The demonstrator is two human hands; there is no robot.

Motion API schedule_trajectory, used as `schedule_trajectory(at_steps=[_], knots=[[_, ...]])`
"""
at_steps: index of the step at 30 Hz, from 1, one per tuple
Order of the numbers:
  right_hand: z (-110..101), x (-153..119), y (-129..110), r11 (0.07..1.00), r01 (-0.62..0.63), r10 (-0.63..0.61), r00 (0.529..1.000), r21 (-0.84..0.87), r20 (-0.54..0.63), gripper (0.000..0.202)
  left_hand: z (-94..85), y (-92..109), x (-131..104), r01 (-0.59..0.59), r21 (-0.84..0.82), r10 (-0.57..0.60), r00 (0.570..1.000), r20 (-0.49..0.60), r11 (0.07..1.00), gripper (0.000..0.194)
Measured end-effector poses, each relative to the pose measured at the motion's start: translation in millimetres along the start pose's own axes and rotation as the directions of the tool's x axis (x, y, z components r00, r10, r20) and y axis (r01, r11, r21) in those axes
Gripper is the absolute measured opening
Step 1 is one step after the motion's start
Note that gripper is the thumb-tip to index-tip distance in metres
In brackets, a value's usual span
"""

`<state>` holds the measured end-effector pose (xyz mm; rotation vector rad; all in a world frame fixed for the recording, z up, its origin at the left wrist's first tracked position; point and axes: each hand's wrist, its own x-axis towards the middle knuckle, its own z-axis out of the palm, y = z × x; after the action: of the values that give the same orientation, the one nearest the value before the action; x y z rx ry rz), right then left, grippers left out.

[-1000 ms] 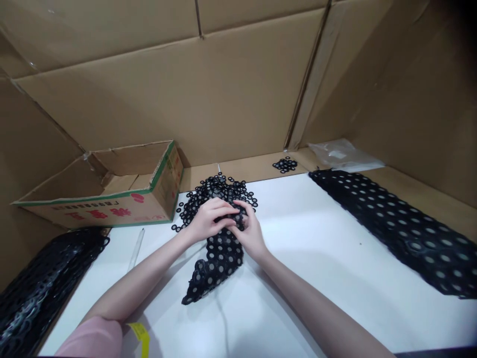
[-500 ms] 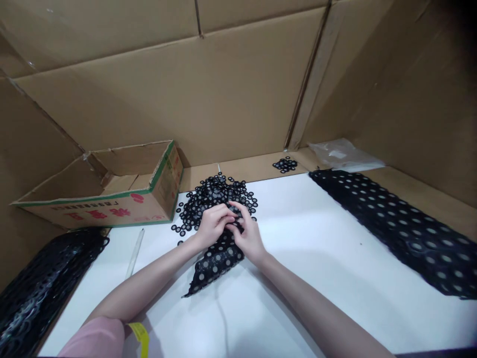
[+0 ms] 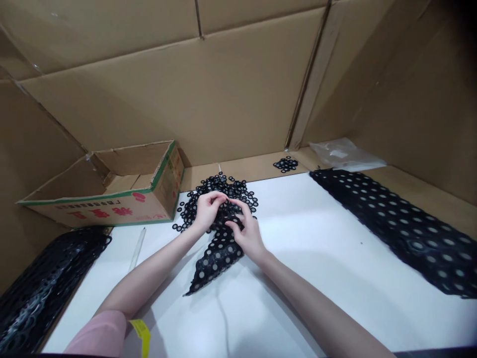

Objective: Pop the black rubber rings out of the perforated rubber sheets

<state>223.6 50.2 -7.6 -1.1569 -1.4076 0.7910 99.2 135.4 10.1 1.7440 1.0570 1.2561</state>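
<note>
A black sheet with rows of round holes (image 3: 218, 258) lies on the white table, its narrow pointed end toward me. My right hand (image 3: 250, 236) grips its upper part, with thumb and fingers around the edge. The index finger of that hand reaches out to the other hand's fingertips. My left hand (image 3: 208, 210) is closed in a pinch just above the sheet; what sits between its fingertips is too small to make out. Behind and partly under both hands is a heap of small black rings (image 3: 238, 191), the middle of it hidden by my fingers.
At left stands an open cardboard box (image 3: 164, 186). Black strip material (image 3: 55, 278) lies at the near left, beside a thin white stick (image 3: 137, 248). A long perforated black sheet (image 3: 395, 223), a clear plastic bag (image 3: 345, 154) and a small ring pile (image 3: 285, 164) lie to the right.
My left hand has moved up and slightly left, away from the sheet's edge, its fingers still pinched. The right index finger has straightened toward it; the sheet has barely shifted.
</note>
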Motion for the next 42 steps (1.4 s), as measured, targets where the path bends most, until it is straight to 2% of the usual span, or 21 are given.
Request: schedule_trajectory(at_steps=[5,8,10,13,15,18,21,23,24,25,29,34,38,42], knots=[[-1,-6,3,0.999,-0.037,0.037,0.999,0.004,0.006,0.055,-17.0,-9,29,-0.005,0.036,0.011,0.985,-0.171,0.999,0.023],[-1,-6,4,0.998,-0.046,0.047,0.998,0.030,-0.035,0.052,-32.4,-13,38,-0.035,0.092,0.049,0.987,-0.152,0.995,0.016],[-2,-4,5,0.995,-0.066,0.070,0.996,0.071,-0.055,0.051,-39.1,-17,38,-0.088,0.208,0.105,0.992,-0.072,0.974,0.012],[-3,0,7,0.979,-0.104,0.117,0.991,0.175,-0.066,0.052,-43.5,-19,33,-0.214,0.454,0.203,0.976,0.073,0.865,0.011],[-4,3,8,0.961,-0.118,0.141,0.987,0.251,-0.078,0.053,-44.6,-14,28,-0.272,0.528,0.256,0.961,0.105,0.805,0.012],[-4,5,10,0.932,-0.132,0.173,0.980,0.337,-0.096,0.055,-45.7,3,16,-0.363,0.470,0.338,0.931,0.141,0.805,0.019],[-5,7,12,0.914,-0.145,0.199,0.974,0.379,-0.107,0.058,-44.8,19,0,-0.466,0.305,0.368,0.870,0.328,0.831,0.021],[-6,7,12,0.909,-0.148,0.208,0.971,0.389,-0.117,0.058,-42.3,22,-11,-0.504,0.227,0.373,0.816,0.442,0.834,0.028],[-6,7,12,0.908,-0.150,0.212,0.970,0.391,-0.122,0.058,-40.6,21,-15,-0.510,0.211,0.374,0.804,0.463,0.834,0.033],[-7,7,12,0.906,-0.151,0.216,0.968,0.395,-0.126,0.058,-38.8,18,-19,-0.503,0.207,0.371,0.807,0.460,0.839,0.035],[-7,7,11,0.896,-0.159,0.232,0.964,0.414,-0.131,0.059,-32.2,8,-26,-0.403,0.203,0.316,0.879,0.358,0.892,0.029],[-6,7,10,0.914,-0.158,0.215,0.970,0.374,-0.117,0.055,-28.5,10,-24,-0.277,0.234,0.212,0.939,0.270,0.932,0.020],[-5,6,10,0.942,-0.135,0.162,0.984,0.306,-0.066,0.060,-27.8,10,-22,-0.168,0.239,0.118,0.971,0.209,0.956,0.014],[-4,6,10,0.953,-0.108,0.127,0.991,0.282,-0.051,0.061,-28.2,5,-23,-0.099,0.209,0.056,0.978,0.201,0.973,0.015]])
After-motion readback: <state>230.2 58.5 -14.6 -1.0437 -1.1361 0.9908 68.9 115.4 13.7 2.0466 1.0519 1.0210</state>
